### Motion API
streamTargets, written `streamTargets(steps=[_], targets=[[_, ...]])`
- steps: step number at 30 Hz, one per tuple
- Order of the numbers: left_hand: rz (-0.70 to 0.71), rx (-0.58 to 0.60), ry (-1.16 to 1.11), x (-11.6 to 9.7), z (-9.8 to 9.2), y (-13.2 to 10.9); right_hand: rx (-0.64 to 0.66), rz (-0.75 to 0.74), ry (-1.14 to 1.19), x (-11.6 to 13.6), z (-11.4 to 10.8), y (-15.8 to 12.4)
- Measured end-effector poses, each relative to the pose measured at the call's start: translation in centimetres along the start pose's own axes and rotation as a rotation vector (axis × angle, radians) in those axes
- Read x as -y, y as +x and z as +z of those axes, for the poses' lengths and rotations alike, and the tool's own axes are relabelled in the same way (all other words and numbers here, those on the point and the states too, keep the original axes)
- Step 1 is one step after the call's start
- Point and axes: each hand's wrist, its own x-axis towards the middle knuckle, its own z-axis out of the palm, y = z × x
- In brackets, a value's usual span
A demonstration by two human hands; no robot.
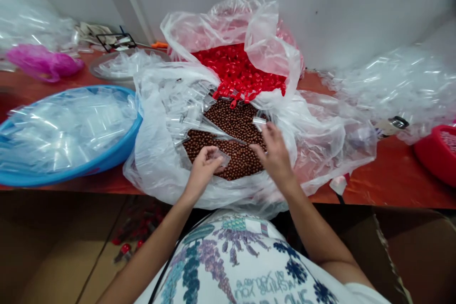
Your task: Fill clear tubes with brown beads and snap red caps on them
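A heap of small brown beads (231,140) lies in an opened clear plastic bag (320,147) in front of me. My left hand (204,167) is closed around a small clear tube over the beads. My right hand (273,151) hovers over the beads' right side, fingers pinched on a small clear plastic piece (259,122). Behind the beads sits a pile of red caps (238,72) in another clear bag. A heap of small clear tubes (185,109) lies left of the beads.
A blue basin (117,154) lined with clear plastic stands at the left. A pink bag (42,62) lies far left, a red tub (432,154) at the right edge. Crumpled clear bags (402,85) cover the right. Cardboard boxes sit below the red-brown table (392,180).
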Motion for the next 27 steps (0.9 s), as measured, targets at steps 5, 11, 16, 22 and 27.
streamTargets(steps=[5,11,16,22,27], targets=[[0.07,0.073,0.097,1.9,0.3,0.1,0.293,-0.249,0.176,2.7,4.9,-3.4],[0.139,0.109,0.303,2.5,-1.2,0.1,0.471,-0.222,-0.02,0.3,2.9,-2.9],[0.258,-0.096,0.713,2.3,-3.9,1.6,0.572,-0.147,-0.411,-2.1,1.0,-1.3],[0.231,0.026,0.993,2.8,-3.3,2.6,0.651,-0.217,-0.341,-0.6,4.3,-0.9],[0.261,0.117,0.945,2.7,-2.1,2.4,0.66,-0.191,-0.154,0.5,6.6,-1.1]])
